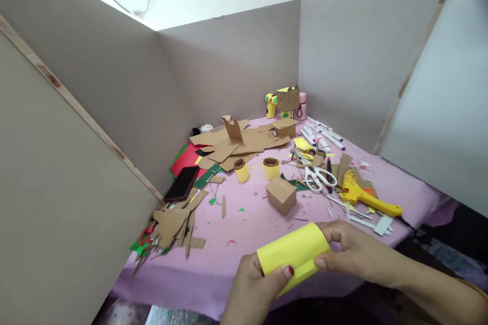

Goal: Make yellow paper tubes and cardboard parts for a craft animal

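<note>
A yellow paper tube (292,251) is held between my two hands above the front edge of the table. My left hand (256,284) grips its left end, the thumb pressing on the outside and the other fingers hidden behind or inside. At the right end, my right hand (353,251) pinches the paper with thumb and fingers. A lengthwise fold or overlapping edge shows along the tube's lower side. Beyond it sit a small cardboard box (281,194) and two short yellow-wrapped cardboard rings, one on the left (241,171) and one on the right (271,168).
A yellow glue gun (368,198) lies at the right, beside white-handled scissors (319,179). Several markers (328,134) are behind them. Cardboard scraps (173,223) and a phone (182,183) lie at left. Grey partitions (236,61) enclose the pink-covered table (213,259).
</note>
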Demonstrator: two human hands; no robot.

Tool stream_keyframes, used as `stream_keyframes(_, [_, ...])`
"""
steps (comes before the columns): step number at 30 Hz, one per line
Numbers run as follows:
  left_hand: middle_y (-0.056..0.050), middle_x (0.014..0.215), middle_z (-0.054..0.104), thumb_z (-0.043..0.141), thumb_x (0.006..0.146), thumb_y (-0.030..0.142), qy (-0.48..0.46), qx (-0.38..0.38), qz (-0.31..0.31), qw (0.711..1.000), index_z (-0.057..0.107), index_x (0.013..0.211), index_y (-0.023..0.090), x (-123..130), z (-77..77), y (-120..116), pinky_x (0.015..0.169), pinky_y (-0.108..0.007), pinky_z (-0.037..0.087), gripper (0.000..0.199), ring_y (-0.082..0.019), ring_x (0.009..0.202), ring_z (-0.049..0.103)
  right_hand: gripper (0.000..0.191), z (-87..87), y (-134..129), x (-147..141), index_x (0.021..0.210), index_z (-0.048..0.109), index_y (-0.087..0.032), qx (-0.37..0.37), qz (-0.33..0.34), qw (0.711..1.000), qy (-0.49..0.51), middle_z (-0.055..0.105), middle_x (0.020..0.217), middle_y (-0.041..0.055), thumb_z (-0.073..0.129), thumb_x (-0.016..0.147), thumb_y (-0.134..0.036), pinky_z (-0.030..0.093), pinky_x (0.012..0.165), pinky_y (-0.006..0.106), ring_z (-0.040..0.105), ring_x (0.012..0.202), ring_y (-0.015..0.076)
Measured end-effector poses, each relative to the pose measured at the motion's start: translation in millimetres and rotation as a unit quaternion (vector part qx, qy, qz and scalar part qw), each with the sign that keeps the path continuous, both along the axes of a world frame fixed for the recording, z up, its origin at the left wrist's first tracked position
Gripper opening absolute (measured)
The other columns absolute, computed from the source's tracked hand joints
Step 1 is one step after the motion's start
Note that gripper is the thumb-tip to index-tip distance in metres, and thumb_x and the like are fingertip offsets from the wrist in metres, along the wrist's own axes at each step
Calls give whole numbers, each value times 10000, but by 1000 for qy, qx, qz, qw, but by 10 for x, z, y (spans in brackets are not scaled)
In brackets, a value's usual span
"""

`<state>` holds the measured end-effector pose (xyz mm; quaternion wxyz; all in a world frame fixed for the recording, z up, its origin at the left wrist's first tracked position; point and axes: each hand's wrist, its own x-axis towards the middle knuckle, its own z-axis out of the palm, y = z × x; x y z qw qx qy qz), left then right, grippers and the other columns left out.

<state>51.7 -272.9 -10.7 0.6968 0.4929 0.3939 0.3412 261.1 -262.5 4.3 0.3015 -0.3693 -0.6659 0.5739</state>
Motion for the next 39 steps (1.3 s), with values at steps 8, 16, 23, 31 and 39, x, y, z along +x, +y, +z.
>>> stream_keyframes(8, [-103,946,732,732,637,413,-37,6,-35,999,712,1022,114,3,54,-6,809,-328,466,488,-267,873,645,283,3,1,12,958,729,-166,22,4,1000,0,713,889,46,639,780,-367,477,776,323,618,842,236])
stream_keyframes(16, [-118,1041,709,725,670,378,-81,-23,-102,991,666,1114,123,-48,124,-1,912,-365,418,516,-296,998,618,284,-29,-2,17,943,730,-156,3,9,1000,26,722,876,45,665,763,-366,476,819,337,633,842,232])
stream_keyframes(23, [-104,1031,714,746,625,289,-109,-64,-99,987,670,1109,137,-91,192,-15,960,-389,378,513,-300,1016,609,320,-38,1,31,918,732,-158,-24,0,1000,11,725,827,44,667,736,-413,484,816,353,631,859,253])
stream_keyframes(31, [-125,933,742,789,592,305,-57,21,64,996,707,974,106,78,-143,-20,835,-372,475,439,-281,887,656,220,-47,-26,-50,884,742,-176,14,-26,999,25,714,904,31,669,744,-330,469,782,309,617,820,232])
stream_keyframes(39, [-104,857,760,789,588,256,-14,43,131,990,708,876,96,96,-162,-39,707,-301,508,339,-241,777,672,269,-89,-50,-104,979,718,-178,-21,-40,997,66,729,888,30,696,737,-293,469,807,329,633,847,243])
